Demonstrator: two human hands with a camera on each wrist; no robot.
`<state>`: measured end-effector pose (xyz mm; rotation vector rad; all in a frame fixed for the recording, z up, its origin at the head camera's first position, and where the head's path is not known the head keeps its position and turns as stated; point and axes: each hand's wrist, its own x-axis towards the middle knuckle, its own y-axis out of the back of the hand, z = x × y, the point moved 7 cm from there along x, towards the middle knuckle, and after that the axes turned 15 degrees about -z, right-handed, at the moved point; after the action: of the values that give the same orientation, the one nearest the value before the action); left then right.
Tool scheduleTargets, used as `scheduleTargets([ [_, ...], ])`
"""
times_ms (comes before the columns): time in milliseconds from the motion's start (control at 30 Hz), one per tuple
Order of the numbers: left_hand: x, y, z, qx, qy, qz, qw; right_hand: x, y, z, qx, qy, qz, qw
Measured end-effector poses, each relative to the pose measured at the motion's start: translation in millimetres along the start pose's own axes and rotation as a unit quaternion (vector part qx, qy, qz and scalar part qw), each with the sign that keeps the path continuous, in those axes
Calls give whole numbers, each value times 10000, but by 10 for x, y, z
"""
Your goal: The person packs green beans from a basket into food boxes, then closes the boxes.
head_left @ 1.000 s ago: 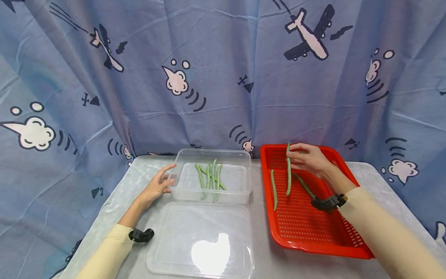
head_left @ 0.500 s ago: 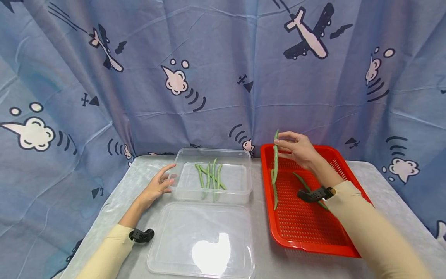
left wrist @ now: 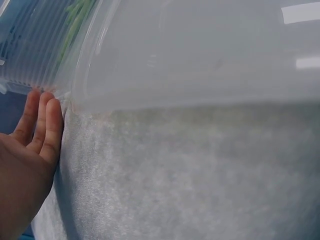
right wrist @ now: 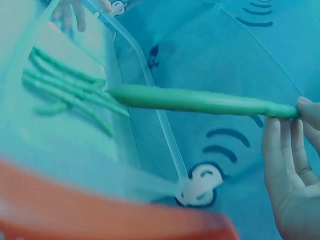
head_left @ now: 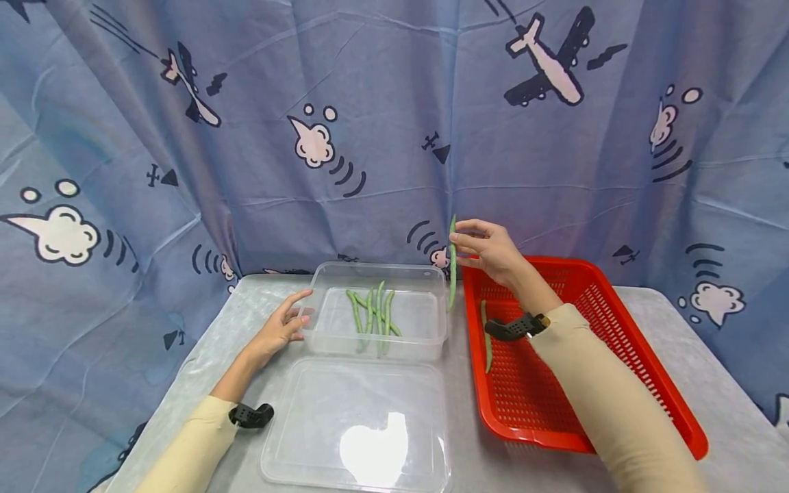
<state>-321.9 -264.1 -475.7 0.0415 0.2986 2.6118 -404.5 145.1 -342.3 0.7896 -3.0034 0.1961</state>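
My right hand [head_left: 490, 250] pinches a green bean [head_left: 453, 270] near its upper end, and the bean hangs upright between the plastic box and the red basket. In the right wrist view the held bean [right wrist: 200, 101] stretches out from thumb and fingertips. Several green beans [head_left: 372, 315] lie crossed on the floor of the clear plastic box [head_left: 422, 340]. With fingers spread, my left hand [head_left: 280, 329] touches the left wall of that box. In the left wrist view its straight fingers [left wrist: 51, 125] rest right at the box's side.
The red basket [head_left: 518, 434] stands on the right, with one green bean [head_left: 487, 346] visible along its left side; my forearm hides part of it. A clear lid [head_left: 320, 424] lies in front of the box. A patterned curtain [head_left: 382, 137] hangs behind the table.
My right hand has carried the bean up and left, from over the red basket to the gap beside the plastic box. The left hand has stayed in place.
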Motion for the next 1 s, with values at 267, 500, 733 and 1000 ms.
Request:
scheduleTargets([
  [267, 10, -13, 21, -27, -16, -57, 10000, 187, -210, 162, 303, -238, -37, 9993],
  [500, 7, -6, 6, 0, -50, -30, 10000, 320, -414, 280, 300, -369, -32, 9989],
  [733, -4, -3, 4, 41, -42, 14, 10000, 424, -612, 391, 429, -431, -126, 9981],
  [1000, -3, 0, -8, 34, 52, 36, 10000, 521, -851, 511, 423, -617, -234, 9969],
])
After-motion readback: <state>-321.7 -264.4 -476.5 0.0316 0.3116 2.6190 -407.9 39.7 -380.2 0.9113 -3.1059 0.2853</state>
